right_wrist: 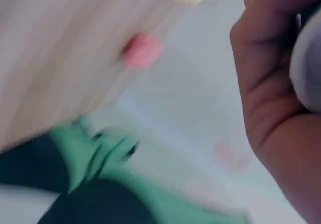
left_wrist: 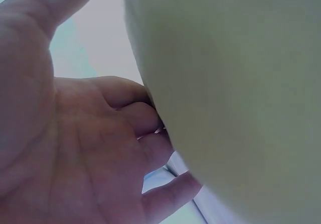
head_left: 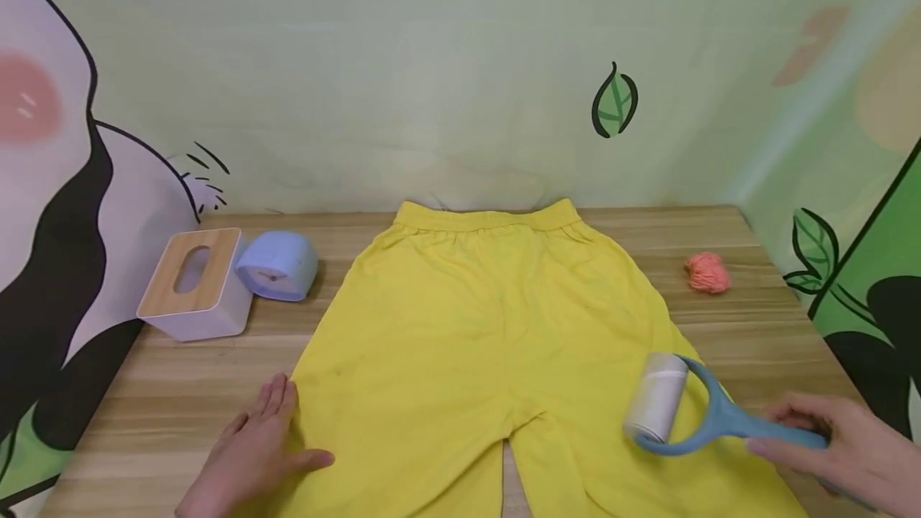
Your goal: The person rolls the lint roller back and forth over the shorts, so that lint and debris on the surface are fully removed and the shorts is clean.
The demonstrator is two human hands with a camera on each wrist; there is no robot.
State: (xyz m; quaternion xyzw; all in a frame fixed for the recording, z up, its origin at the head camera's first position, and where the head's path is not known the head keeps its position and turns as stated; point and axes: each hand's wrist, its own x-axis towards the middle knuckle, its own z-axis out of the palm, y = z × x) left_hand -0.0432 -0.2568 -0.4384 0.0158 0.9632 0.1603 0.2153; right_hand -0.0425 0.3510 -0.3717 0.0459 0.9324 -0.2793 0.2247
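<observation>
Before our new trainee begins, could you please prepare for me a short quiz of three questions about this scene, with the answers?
1. Which hand has the lint roller in its grip?
2. True or false: the ball of yarn lies on the yellow trousers.
3. Fill in the gap: right next to the clock stands a ____ with a wooden top.

Key:
1. The right hand.
2. False; the yarn lies on the table, apart from the trousers.
3. Tissue box.
</observation>
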